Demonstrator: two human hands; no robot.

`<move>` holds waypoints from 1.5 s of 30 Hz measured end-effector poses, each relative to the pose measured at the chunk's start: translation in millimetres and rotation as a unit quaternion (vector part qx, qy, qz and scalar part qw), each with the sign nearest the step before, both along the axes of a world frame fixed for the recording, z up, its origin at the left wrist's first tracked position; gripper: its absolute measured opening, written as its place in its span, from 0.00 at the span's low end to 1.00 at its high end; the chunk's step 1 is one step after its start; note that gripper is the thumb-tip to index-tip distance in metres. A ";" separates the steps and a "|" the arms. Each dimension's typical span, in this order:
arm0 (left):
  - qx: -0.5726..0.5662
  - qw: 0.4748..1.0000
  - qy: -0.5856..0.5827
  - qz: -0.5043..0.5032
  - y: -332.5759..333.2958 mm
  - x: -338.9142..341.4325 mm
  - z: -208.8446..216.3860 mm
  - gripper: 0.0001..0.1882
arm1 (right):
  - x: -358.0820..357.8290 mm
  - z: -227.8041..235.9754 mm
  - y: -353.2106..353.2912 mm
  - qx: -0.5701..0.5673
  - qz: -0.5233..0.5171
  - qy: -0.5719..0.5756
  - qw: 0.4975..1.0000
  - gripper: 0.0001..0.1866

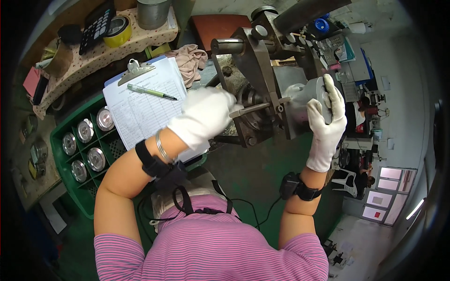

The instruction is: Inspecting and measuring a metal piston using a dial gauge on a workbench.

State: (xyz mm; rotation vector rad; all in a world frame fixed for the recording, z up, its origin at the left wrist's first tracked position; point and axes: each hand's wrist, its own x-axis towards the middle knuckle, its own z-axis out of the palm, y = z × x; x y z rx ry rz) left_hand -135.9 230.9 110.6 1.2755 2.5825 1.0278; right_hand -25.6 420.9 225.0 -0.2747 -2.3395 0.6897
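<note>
My left hand (204, 114), in a white glove, is closed around the near end of a metal lever (253, 110) on a dark steel bench fixture (257, 61); its fingertips are partly hidden and slightly blurred. On the fixture's right side sits a grey cylindrical metal part (307, 100). My right hand (327, 122), gloved too, grips its outer end, with the thumb on the near side and the fingers reaching over the rim. Left of the fixture lies a clipboard (137, 75) with printed sheets and a green pen (152, 92).
Under the clipboard, a green divided crate (89, 196) holds several round silver metal parts (96, 159). A crumpled cloth (188, 64) lies behind. A shelf at upper left carries a calculator (97, 29), yellow tape (118, 33) and a metal pot (153, 13). People sit at far right.
</note>
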 end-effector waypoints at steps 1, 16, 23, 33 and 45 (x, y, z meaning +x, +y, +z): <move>-0.007 1.000 -0.024 -0.002 0.9 -13.4 0.4 0.17 | -0.9 -0.2 1.3 0.009 0.010 -0.003 1.000 0.30; -0.018 0.994 -0.097 -0.057 -9.6 20.1 25.9 0.21 | 17.0 -15.1 50.0 -0.220 -0.006 0.150 0.964 0.24; 0.012 0.986 0.167 0.028 5.2 49.7 3.4 0.19 | 32.1 -134.1 147.2 -0.248 -0.108 -0.104 0.957 0.19; -0.047 0.987 0.105 0.111 16.0 -29.8 16.5 0.10 | -1.0 -133.5 146.5 -0.137 -0.020 -0.100 0.985 0.18; 0.051 0.976 0.083 0.197 17.3 -38.0 -0.6 0.09 | -38.7 -125.5 132.1 0.019 0.094 -0.098 0.991 0.16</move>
